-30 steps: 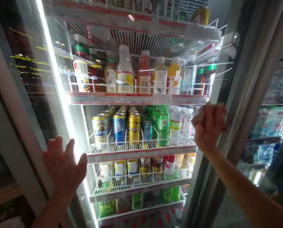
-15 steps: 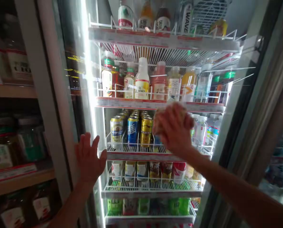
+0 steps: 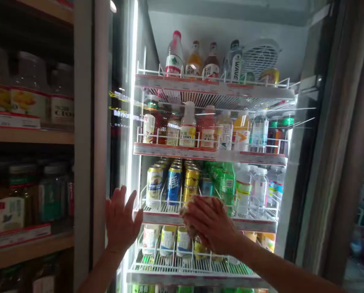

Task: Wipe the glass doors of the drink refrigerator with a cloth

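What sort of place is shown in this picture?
Probably a shop: a lit fridge displays rows of cans and bottles, with label strips below them.

A tall white light strip (image 3: 134,53) glares along the left side of a white-walled drinks cooler (image 3: 230,28); yellow reflections (image 3: 120,96) streak beside it; brown wooden shelves (image 3: 29,135) sit in shadow; edges look soft.

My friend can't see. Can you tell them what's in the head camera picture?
A person's right hand holds a crumpled cloth in front of a lit drinks fridge, with the left hand open nearby. Bottles and cans line the shelves.
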Available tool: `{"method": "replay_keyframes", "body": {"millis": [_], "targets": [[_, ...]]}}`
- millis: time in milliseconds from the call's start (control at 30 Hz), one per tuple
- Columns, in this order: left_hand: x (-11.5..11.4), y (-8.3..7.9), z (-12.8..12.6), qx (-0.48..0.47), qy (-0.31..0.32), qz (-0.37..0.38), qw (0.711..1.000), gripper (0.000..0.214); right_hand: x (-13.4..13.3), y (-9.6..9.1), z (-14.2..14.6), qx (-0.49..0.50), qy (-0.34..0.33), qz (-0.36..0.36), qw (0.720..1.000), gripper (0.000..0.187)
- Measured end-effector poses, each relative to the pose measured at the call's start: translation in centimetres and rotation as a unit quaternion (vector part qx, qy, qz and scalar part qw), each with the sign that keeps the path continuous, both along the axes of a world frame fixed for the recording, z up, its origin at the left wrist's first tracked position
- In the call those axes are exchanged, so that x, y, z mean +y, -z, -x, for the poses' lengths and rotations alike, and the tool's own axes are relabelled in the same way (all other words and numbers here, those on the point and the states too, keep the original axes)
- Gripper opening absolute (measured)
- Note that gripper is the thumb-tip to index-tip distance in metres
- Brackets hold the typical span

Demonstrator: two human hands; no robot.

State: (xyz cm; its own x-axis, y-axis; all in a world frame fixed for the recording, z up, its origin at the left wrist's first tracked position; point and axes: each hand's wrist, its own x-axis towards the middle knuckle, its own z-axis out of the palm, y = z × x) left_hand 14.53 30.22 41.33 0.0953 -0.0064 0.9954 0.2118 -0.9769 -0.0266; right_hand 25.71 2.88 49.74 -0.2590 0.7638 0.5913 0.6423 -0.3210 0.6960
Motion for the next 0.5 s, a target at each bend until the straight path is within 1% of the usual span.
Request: {"method": "replay_keyframes", "body": {"millis": [33, 67, 100, 133, 167, 200, 233, 267, 300, 333, 367, 400, 433, 467, 500], "targets": [[0.0, 0.0, 0.0, -0.002, 0.006, -0.005, 1.000, 0.068, 0.0, -0.2, -0.1, -0.007, -0.005, 0.021, 1.000, 0.046], [0.0, -0.1, 0.0, -0.006, 0.012, -0.007, 1.000, 0.067, 0.0, -1.1, -0.5, -0.008, -0.002, -0.002, 1.000, 0.046], [0.0, -0.1, 0.0, -0.007, 0.016, -0.007, 1.000, 0.066, 0.0, -2.6, -0.9, -0.002, 0.007, -0.062, 0.998, 0.047], [0.0, -0.1, 0.0, -0.009, 0.019, -0.006, 1.000, 0.066, 0.0, -4.3, -1.2, 0.007, 0.020, -0.141, 0.990, 0.050], [0.0, -0.1, -0.1, -0.012, 0.021, -0.003, 1.000, 0.066, 0.1, -5.9, -1.6, 0.016, 0.034, -0.213, 0.976, 0.053], [0.1, 0.0, -0.1, -0.013, 0.022, 0.000, 1.000, 0.067, 0.1, -7.1, -1.7, 0.021, 0.045, -0.258, 0.965, 0.055], [0.1, 0.0, -0.1, -0.014, 0.022, 0.002, 1.000, 0.067, 0.1, -7.5, -1.7, 0.021, 0.050, -0.265, 0.963, 0.056], [0.1, 0.1, -0.1, -0.013, 0.021, 0.002, 1.000, 0.067, 0.1, -7.3, -1.5, 0.015, 0.049, -0.233, 0.971, 0.055], [0.2, 0.1, -0.1, -0.010, 0.020, 0.000, 1.000, 0.067, -0.1, -6.6, -1.2, 0.005, 0.042, -0.166, 0.985, 0.054], [0.2, 0.2, -0.1, -0.009, 0.019, -0.003, 1.000, 0.067, -0.3, -5.6, -1.0, -0.008, 0.027, -0.084, 0.996, 0.052], [0.3, 0.2, -0.1, -0.008, 0.016, -0.005, 1.000, 0.067, -0.6, -4.7, -0.8, -0.019, 0.012, -0.010, 1.000, 0.050], [0.3, 0.3, -0.1, -0.008, 0.012, -0.007, 1.000, 0.067, -1.0, -4.3, -0.9, -0.024, 0.003, 0.031, 0.999, 0.049], [0.4, 0.3, -0.1, -0.009, 0.009, -0.008, 1.000, 0.067, -1.4, -4.4, -1.2, -0.024, 0.002, 0.025, 0.999, 0.048], [0.4, 0.2, -0.2, -0.011, 0.007, -0.009, 1.000, 0.068, -1.7, -5.0, -1.6, -0.019, 0.011, -0.024, 0.999, 0.048], [0.4, 0.2, -0.2, -0.014, 0.006, -0.010, 1.000, 0.068, -2.0, -5.9, -2.0, -0.009, 0.026, -0.105, 0.994, 0.049]]}}
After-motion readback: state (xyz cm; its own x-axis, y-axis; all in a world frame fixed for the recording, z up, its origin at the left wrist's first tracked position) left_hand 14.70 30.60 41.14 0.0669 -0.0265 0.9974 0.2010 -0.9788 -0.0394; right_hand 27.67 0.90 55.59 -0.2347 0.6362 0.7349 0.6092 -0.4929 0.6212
